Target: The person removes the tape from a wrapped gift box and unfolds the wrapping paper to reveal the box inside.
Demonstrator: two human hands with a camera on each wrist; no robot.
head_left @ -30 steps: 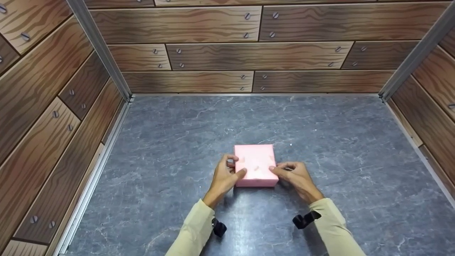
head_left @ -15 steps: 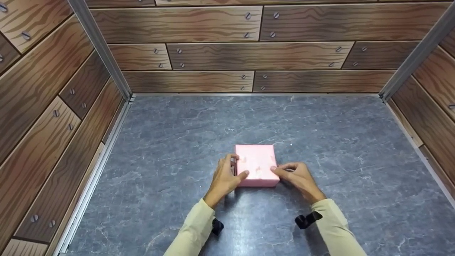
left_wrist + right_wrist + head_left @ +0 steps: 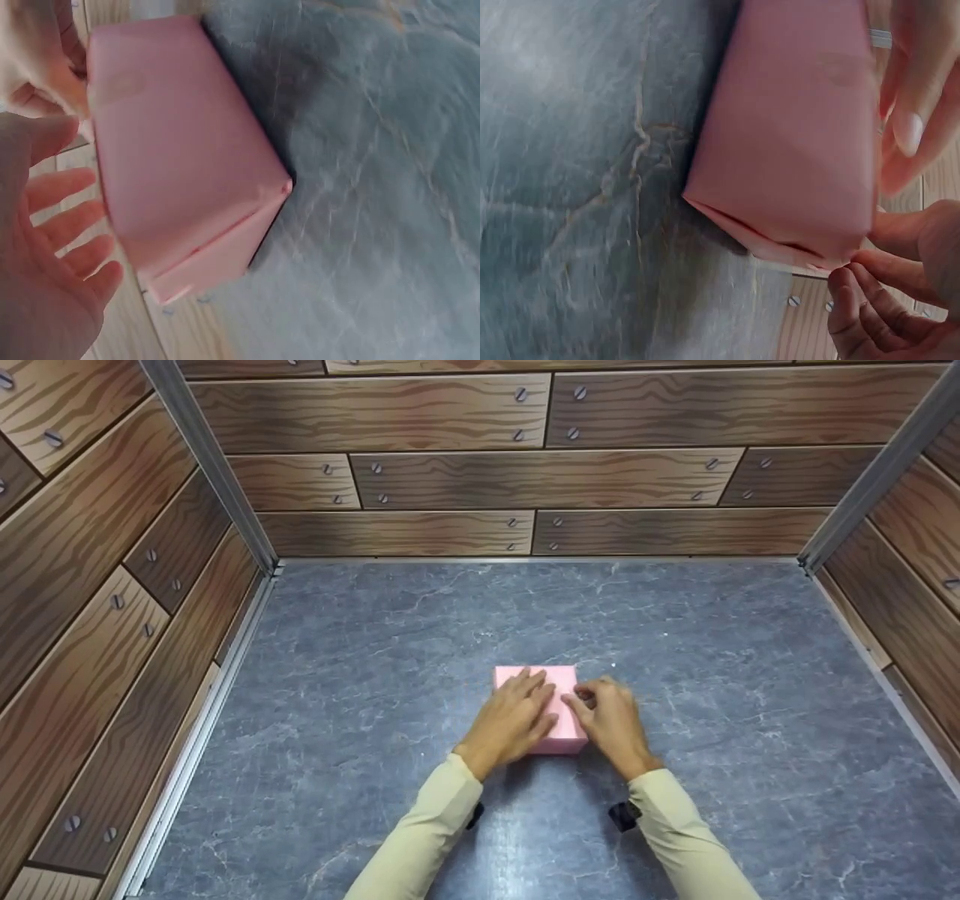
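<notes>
A pink paper-wrapped box (image 3: pixel 568 729) lies on the grey table, its front side toward me. My left hand (image 3: pixel 506 724) is spread flat over the left part of the box top, hiding much of it; its fingers look straight in the left wrist view. At the right edge my right hand (image 3: pixel 611 724) pinches the box between thumb and curled fingers. The right wrist view shows these fingertips (image 3: pixel 855 264) at a top corner, above a slit-like fold in the paper (image 3: pixel 772 236). A small patch of tape (image 3: pixel 120 86) sits on the front side.
Grey marbled tabletop (image 3: pixel 390 675) surrounds the box. Walls of printed wooden planks (image 3: pixel 397 532) rise at the back, left and right, with metal posts (image 3: pixel 240 502) in the corners. A dark wrist camera (image 3: pixel 624 815) hangs at the right sleeve.
My left hand has gone from gripping the box's left side to lying over its top. The right hand has slid a little farther back along the right edge. The box stays in place.
</notes>
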